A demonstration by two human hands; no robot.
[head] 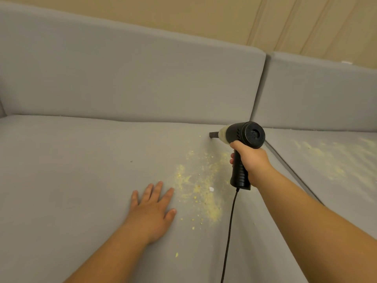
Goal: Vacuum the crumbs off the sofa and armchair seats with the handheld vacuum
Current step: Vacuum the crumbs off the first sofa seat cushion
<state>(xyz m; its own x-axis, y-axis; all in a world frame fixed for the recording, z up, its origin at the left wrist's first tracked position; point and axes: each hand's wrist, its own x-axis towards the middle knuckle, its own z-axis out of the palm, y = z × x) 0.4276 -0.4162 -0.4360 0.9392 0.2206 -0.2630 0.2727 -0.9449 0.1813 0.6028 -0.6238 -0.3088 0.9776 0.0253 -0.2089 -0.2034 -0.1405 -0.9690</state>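
cord (228, 231): runs off bottom edge | handheld vacuum (242, 137) grip: mostly covered by right hand (252, 160) | both forearms: cut by frame edges | second seat's crumbs (326, 158): cut off at right edge

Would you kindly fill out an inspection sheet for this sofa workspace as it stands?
Surface: grey seat cushion, yellow crumbs scattered over its right part; more crumbs on the neighbouring cushion.
Job's things: black handheld vacuum, nozzle near the backrest seam.
Clutter: small white scrap among the crumbs.
Grips: right hand closed on the vacuum handle; left hand flat on the cushion.
Cables: black cord hanging from the handle.
Surroundings: beige wall.
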